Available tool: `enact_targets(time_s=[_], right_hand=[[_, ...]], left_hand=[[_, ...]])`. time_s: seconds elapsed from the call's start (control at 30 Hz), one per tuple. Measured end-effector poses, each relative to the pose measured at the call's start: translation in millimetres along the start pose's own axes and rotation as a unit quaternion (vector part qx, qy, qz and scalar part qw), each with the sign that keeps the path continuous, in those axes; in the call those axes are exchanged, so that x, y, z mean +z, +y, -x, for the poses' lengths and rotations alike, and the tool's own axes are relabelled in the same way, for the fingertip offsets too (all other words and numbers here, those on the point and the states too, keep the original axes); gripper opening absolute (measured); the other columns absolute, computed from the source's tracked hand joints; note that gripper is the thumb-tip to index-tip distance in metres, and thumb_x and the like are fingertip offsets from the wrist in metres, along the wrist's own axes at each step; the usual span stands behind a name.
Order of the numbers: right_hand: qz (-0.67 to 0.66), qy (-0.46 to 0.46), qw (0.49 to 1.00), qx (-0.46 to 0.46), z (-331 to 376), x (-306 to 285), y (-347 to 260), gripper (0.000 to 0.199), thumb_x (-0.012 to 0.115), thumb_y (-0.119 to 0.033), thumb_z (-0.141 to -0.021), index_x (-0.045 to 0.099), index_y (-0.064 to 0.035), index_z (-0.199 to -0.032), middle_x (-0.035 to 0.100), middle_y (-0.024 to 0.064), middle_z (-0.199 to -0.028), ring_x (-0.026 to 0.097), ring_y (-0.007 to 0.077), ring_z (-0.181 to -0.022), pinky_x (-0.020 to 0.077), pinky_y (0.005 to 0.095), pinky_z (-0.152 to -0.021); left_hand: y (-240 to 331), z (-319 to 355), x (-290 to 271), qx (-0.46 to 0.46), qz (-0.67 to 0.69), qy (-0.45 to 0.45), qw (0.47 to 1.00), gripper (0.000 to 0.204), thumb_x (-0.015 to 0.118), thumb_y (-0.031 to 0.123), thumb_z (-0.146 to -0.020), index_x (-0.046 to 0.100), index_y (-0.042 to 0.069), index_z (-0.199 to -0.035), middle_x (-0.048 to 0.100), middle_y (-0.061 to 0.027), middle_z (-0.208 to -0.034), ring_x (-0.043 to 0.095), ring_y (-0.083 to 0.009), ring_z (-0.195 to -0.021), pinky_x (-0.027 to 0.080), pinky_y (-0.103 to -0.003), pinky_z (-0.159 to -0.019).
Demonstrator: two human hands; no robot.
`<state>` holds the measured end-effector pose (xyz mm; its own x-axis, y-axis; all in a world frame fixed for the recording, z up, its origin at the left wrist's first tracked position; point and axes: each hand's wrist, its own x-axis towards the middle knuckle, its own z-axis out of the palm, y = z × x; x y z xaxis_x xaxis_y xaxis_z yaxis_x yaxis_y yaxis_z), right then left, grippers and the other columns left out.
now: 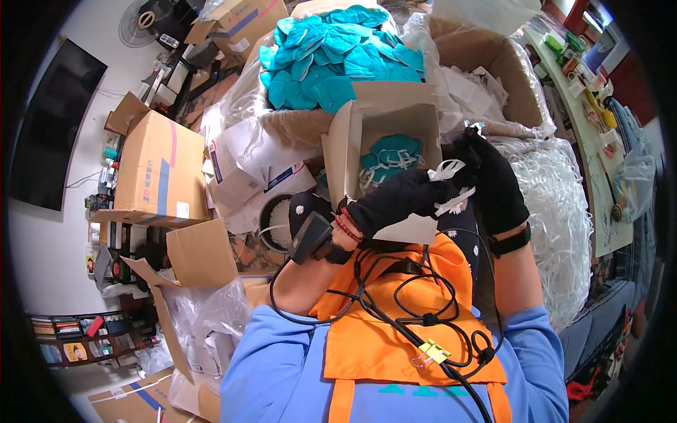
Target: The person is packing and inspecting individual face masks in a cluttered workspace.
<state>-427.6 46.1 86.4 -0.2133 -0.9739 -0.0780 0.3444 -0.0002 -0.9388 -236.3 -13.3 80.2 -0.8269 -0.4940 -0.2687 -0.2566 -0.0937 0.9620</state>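
Note:
Both of my hands wear black gloves and meet over the right front edge of a small open carton (339, 151). My left hand (395, 199) is closed around white elastic straps (447, 169), whose loops and ends stick out past its fingers. Close beside it, my right hand (499, 185) is raised with its fingers bent together near the straps. A bit of white shows at its fingertips, too small to make out. Inside the carton lie several teal cup-shaped masks (395, 151) with white straps.
Beyond the carton, a large lined box (296, 127) is heaped with teal mask pieces. Another lined box (518, 84) stands to its right. A big bundle of white straps (553, 225) sits by my right arm. Brown cartons (151, 169) stand at left; black cables (451, 303) hang across my orange apron.

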Motion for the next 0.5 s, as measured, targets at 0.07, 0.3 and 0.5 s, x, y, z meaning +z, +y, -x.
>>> enact_targets(time_s=[0.07,0.3,0.5], right_hand=[[0.041,0.031,0.999,0.004,5.8,1.5,-12.9,0.032,0.046,-0.003,-0.091,0.051,-0.0019,-0.122,0.062,0.0086,-0.107,0.062,0.0145,-0.089,0.0517,0.0254,-0.072],[0.36,-0.018,0.907,-0.218,5.9,-13.6,-8.3,0.028,0.045,-0.005,-0.092,0.054,-0.0021,-0.118,0.062,0.0089,-0.1,0.062,0.0151,-0.084,0.0521,0.0256,-0.071],[-0.059,0.105,0.993,0.013,-0.7,-8.1,-16.6,0.027,0.044,-0.012,-0.094,0.054,0.0001,-0.116,0.062,0.0065,-0.088,0.06,0.0136,-0.072,0.049,0.0237,-0.061]], left_hand=[[-14.3,-1.1,1.8,0.111,-0.032,-0.003,0.993,0.021,0.054,0.019,-0.089,0.063,0.001,-0.094,0.065,-0.0115,-0.084,0.064,-0.0187,-0.076,0.05,-0.03,-0.068],[-30.0,10.3,5.7,0.053,0.094,-0.077,0.991,0.025,0.049,0.023,-0.093,0.06,0.0,-0.096,0.061,-0.0053,-0.071,0.061,-0.0139,-0.064,0.05,-0.027,-0.062],[-36.2,10.2,0.9,-0.044,0.054,-0.068,0.995,0.023,0.05,0.024,-0.093,0.059,0.003,-0.091,0.059,-0.004,-0.074,0.059,-0.0137,-0.066,0.049,-0.027,-0.062]])
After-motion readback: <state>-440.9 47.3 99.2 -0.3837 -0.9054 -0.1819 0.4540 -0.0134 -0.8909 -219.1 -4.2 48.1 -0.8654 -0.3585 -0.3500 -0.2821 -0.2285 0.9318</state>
